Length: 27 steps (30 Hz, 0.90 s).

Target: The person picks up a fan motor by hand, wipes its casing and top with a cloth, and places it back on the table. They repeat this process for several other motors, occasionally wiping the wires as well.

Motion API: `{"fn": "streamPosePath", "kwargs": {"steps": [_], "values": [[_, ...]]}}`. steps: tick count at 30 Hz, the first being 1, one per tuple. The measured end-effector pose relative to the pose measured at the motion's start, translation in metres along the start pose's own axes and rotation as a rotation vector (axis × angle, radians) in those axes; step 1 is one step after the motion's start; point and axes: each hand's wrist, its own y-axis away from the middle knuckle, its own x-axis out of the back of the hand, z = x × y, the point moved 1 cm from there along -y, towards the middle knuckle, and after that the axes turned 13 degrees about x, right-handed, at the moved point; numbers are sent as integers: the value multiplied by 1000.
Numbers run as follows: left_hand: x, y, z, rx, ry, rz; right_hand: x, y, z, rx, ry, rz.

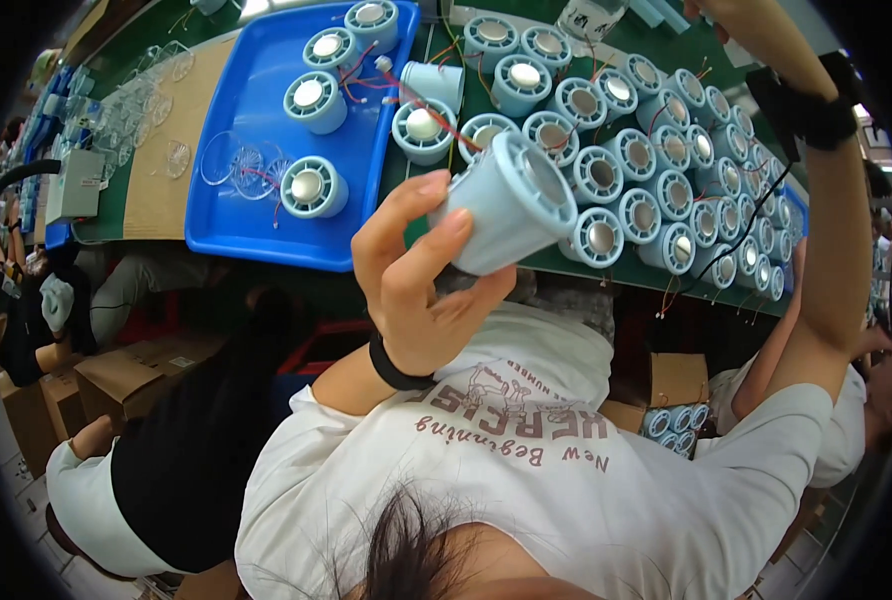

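My left hand (421,285), with a black band at the wrist, is closed around a light-blue cup-shaped plastic housing (516,205). The housing is tilted in front of me, its ringed end turned up and to the right. A red wire lead with a small white connector (384,64) stretches up and left from beside it. Far off at the upper right, my right hand (728,14) is raised and partly cut off by the picture's edge, so what its fingers hold is hidden. Many similar housings (598,176) with round metallic centres stand on the green table beyond my left hand.
A blue tray (256,90) holds several housings and clear plastic discs (256,170). More clear parts (141,110) lie left on brown cardboard (171,150). A grey box (76,185) sits at the table's left. Co-workers sit on both sides; cardboard cartons (131,375) stand below.
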Motion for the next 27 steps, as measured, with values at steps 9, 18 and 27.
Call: {"fn": "streamPosePath", "kwargs": {"steps": [9,18,27], "values": [[15,1,-14,810,989,-519,-2,-108,142,591,-164,-217],[12,-14,-24,776,1082,-344,-51,-153,175,-190,323,-373],[-4,-17,-28,992,1091,-344,-72,-150,233,47,466,-356]]}}
